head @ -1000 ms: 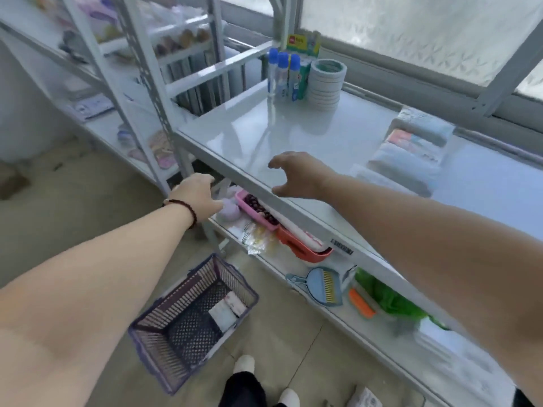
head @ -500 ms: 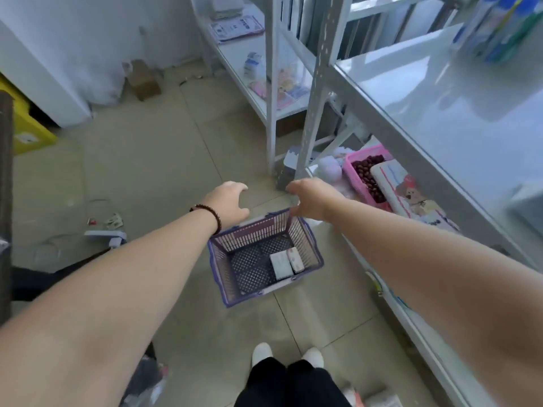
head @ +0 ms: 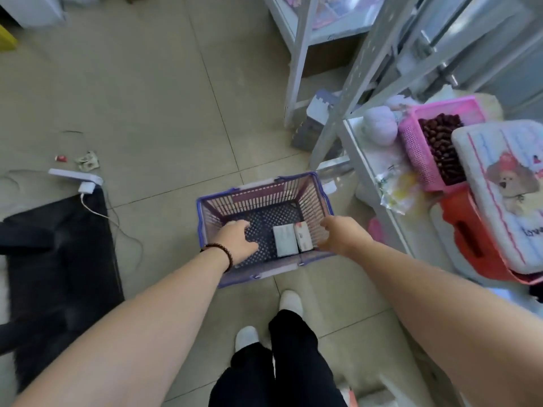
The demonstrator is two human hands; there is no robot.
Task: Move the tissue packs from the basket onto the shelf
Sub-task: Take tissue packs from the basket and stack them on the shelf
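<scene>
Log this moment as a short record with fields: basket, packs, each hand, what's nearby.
basket: purple basket on the tiled floor, beside the white shelf unit
packs left: two tissue packs side by side on the basket bottom, right half
left hand: inside the basket, open, holds nothing
right hand: over the basket's right rim, open, holds nothing
nearby: pink basket of dark fruit on the low shelf
</scene>
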